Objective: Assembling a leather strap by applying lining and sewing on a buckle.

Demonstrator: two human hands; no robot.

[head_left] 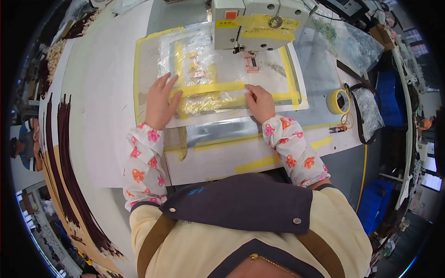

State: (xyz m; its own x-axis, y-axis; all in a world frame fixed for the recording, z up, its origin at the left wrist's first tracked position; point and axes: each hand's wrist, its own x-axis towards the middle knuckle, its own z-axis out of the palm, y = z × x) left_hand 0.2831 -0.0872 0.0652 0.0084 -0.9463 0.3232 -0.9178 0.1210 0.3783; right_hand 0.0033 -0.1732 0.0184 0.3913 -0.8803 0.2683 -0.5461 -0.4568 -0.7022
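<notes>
A strip of yellow tape [214,87] runs crosswise over a clear plastic sheet [218,101] lying on the machine bed. At its right end my right hand [260,104] is closed, thumb and forefinger pinching the strip. My left hand [160,103] is by the other end, fingers spread, its thumb close to the tape and the fingertips over the sheet's left side. Beneath lies a white board [296,74] edged with yellow tape. Small pinkish pieces show through the plastic, too blurred to name. A pink fixture [251,62] sits under the sewing machine head [264,28].
A yellow tape roll [338,101] stands to the right, with small snips [337,129] and a dark strap [359,111] beside it. Bundles of dark red cords [72,162] lie along the left table. Blue bins [374,204] are at the right. Another person [28,144] is at the far left.
</notes>
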